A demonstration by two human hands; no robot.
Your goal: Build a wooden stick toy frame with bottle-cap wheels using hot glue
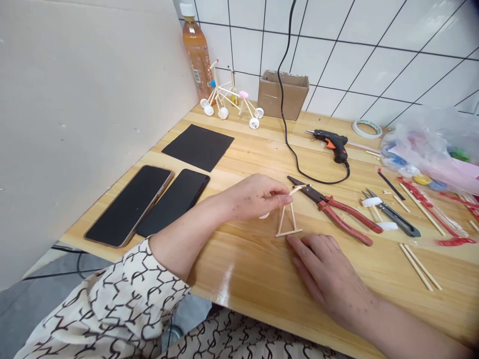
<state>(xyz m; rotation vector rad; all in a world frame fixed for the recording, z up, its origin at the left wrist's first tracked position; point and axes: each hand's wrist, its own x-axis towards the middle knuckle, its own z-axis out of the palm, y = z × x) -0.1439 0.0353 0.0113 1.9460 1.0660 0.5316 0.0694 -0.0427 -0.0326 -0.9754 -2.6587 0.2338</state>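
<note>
A small frame of thin wooden sticks [288,233] stands on the table, its handlebar-like top tipped with black. My left hand [260,197] pinches it near the top between thumb and fingers. Part of a white round disc [264,216] shows beneath that hand. My right hand [322,264] lies on the wood with its fingers loosely stretched out, holding nothing. Its index fingertip is at the frame's bottom crossbar; whether they touch I cannot tell. Just behind the frame are red-handled pliers [333,209], jaws toward the left.
Behind are a finished-looking stick tricycle [224,94], a drink bottle [196,55], a cardboard box [283,94] and a corded glue gun [331,142]. Two phones [129,204] and a black sheet [198,146] lie left. A cutter [396,217], loose sticks [419,267] and plastic bags [434,144] lie right.
</note>
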